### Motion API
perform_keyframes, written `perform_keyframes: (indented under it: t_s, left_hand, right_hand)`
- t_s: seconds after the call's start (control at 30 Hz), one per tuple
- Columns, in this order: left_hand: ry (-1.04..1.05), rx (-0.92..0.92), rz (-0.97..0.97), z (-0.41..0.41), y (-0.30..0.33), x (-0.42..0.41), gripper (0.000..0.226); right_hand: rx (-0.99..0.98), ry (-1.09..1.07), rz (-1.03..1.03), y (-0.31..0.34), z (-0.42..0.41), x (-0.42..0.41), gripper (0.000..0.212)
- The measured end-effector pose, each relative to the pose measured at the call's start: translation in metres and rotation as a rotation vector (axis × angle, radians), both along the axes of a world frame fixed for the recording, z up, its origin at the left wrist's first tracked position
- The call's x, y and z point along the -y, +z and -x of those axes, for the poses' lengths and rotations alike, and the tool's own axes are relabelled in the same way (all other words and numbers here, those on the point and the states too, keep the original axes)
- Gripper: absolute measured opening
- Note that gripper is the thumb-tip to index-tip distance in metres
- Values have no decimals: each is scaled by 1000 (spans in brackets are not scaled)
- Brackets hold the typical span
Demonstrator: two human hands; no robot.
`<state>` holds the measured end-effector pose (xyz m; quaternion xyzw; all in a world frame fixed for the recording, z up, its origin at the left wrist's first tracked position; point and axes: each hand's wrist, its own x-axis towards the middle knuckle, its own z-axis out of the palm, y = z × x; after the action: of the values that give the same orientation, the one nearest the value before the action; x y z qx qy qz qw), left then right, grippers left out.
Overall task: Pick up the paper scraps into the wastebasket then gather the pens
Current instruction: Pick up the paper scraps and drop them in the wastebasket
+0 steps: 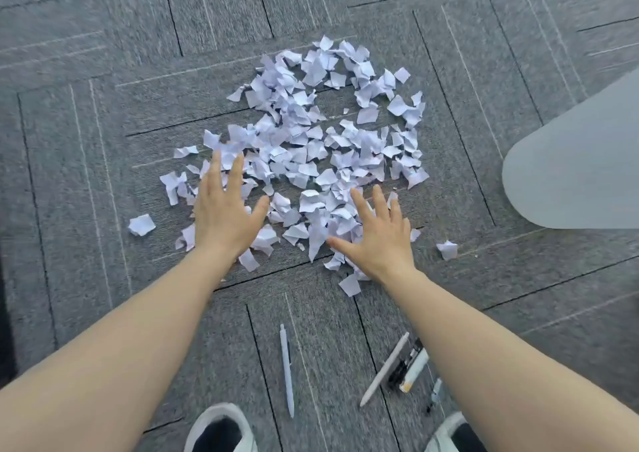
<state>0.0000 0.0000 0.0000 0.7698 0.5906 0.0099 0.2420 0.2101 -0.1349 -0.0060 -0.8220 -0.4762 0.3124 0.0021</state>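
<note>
A wide heap of torn white paper scraps (pixel 311 140) lies on the grey carpet. My left hand (pixel 226 209) is spread flat over the heap's near left edge, fingers apart, holding nothing. My right hand (pixel 378 235) is spread the same way over the near right edge. Loose scraps lie apart at the left (pixel 141 225) and at the right (pixel 447 249). Closer to me, a pale blue pen (pixel 287 370) lies alone, and a cream pen (pixel 383 370) lies beside several more pens (pixel 411 365), partly hidden by my right forearm. No wastebasket can be identified.
A pale grey rounded surface (pixel 581 161) juts in from the right edge, above the floor. My two shoes (pixel 221 429) (pixel 453 434) stand at the bottom of the view, either side of the pens. The floor is grey carpet tiles (pixel 86 140).
</note>
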Motion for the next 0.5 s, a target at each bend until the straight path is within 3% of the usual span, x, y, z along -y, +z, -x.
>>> perform_keyframes:
  t_s: [0.13, 0.3, 0.4, 0.5]
  left_hand:
    - [-17, -117, 17, -1, -47, -22, 87]
    - [-107, -174, -126, -10, -84, -53, 98]
    - [-115, -163, -262, -13, -92, -57, 81]
    - [-108, -50, -340, -19, -94, -56, 55]
  right_hand:
    - [98, 18, -26, -46, 8, -6, 99]
    - [165, 122, -202, -78, 19, -23, 93]
    - [162, 146, -306, -83, 22, -30, 76]
    - [234, 196, -492, -86, 16, -37, 40]
